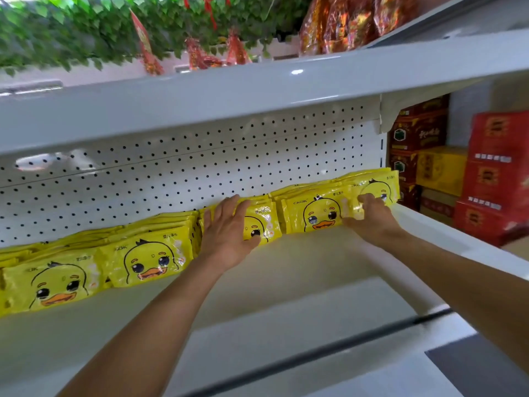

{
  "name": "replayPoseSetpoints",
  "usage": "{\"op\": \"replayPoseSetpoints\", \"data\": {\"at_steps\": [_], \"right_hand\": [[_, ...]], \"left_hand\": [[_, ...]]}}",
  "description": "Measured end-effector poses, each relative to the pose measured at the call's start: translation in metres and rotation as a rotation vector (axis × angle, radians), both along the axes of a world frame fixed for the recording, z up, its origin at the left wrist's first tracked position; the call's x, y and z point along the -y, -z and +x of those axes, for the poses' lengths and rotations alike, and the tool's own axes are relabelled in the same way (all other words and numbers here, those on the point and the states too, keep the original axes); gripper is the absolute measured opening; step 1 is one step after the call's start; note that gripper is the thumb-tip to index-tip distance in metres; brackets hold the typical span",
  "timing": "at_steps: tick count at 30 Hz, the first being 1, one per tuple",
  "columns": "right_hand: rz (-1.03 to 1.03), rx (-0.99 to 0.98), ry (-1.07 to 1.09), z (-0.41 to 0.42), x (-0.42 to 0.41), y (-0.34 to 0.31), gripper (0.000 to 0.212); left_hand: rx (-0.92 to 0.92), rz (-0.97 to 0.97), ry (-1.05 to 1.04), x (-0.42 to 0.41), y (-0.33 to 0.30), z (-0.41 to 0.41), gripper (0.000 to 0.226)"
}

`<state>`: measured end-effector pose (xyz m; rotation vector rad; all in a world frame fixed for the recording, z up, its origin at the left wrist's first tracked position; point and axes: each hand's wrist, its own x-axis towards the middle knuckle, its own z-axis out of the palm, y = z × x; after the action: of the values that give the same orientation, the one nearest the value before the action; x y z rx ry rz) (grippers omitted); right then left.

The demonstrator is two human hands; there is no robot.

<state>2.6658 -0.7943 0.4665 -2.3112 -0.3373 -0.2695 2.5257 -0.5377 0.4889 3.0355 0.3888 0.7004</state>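
Nearest me, both forearms reach up and away over the bare front of the white shelf (286, 285). The left hand (229, 227) lies flat, fingers straight and together, pressing the face of the middle pack (266, 222). The right hand (372, 222) is curled: fingers hook over the near left end of the end pack (382, 186), thumb below, so I log it as holding that pack, though the overlap with the neighbour pack (315, 216) makes the exact edge hard to separate. Key relation: the row of yellow packs leans against the pegboard back (200, 167) and runs from low left to high right in view, each pack's long axis lying along the row. The end pack sits directly under and just beyond the right fingers, well apart from the left hand, so the right hand is the nearer one. I judge the next move to be a sideways slide or squaring along that axis, with the left hand bracing. Two further duck packs (146, 259) stand to the left of the left hand. Print: a cartoon duck face, lettering that reads roughly "CKOK", and small Chinese characters too blurred to read. Beyond are the upper shelf (257, 90), red cartons (498, 173) and a yellow carton (440, 170) with unreadable labels, and green foliage (71, 30).
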Motion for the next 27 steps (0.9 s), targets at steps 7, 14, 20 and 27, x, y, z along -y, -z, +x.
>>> {"op": "replayPoseSetpoints", "data": {"at_steps": [7, 14, 20, 27], "right_hand": [[-0.249, 0.043, 0.002, -0.098, 0.04, 0.009, 0.039], [-0.282, 0.241, 0.163, -0.209, 0.086, 0.024, 0.036], [-0.442, 0.316, 0.264, -0.289, 0.135, 0.048, 0.039], [-0.472, 0.057, 0.366, -0.346, 0.228, 0.1, 0.033]], "left_hand": [[-0.029, -0.14, 0.199, 0.037, -0.002, -0.053, 0.06], [-0.032, -0.145, 0.417, 0.082, 0.01, -0.12, 0.045], [-0.034, -0.174, 0.618, 0.152, 0.034, -0.166, 0.039], [-0.245, -0.269, 0.767, 0.244, 0.104, -0.188, 0.039]]}}
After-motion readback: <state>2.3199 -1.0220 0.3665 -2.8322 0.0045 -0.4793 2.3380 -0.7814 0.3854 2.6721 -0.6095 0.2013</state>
